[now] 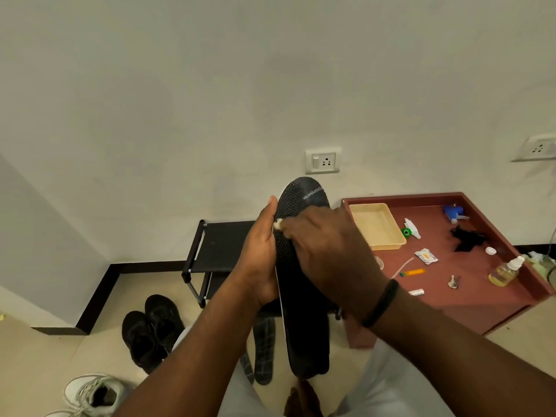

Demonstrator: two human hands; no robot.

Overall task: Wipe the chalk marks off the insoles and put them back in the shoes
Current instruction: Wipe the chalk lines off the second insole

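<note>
A long black insole [304,311] stands upright before me, toe end up, with faint white chalk marks near its top. My left hand [261,257] grips its left edge from behind, thumb along the rim. My right hand [325,251] lies across the insole's upper face and pinches a small whitish wad [277,224] against it. A second insole [264,350], dark with a checked pattern, lies on the floor below. Two black shoes [152,329] stand side by side on the floor at the left.
A low black rack [219,248] stands against the wall behind my hands. A red-brown table [469,296] at the right holds a beige tray [377,225], bottles, a pen and small items. A white sneaker [93,394] lies at bottom left.
</note>
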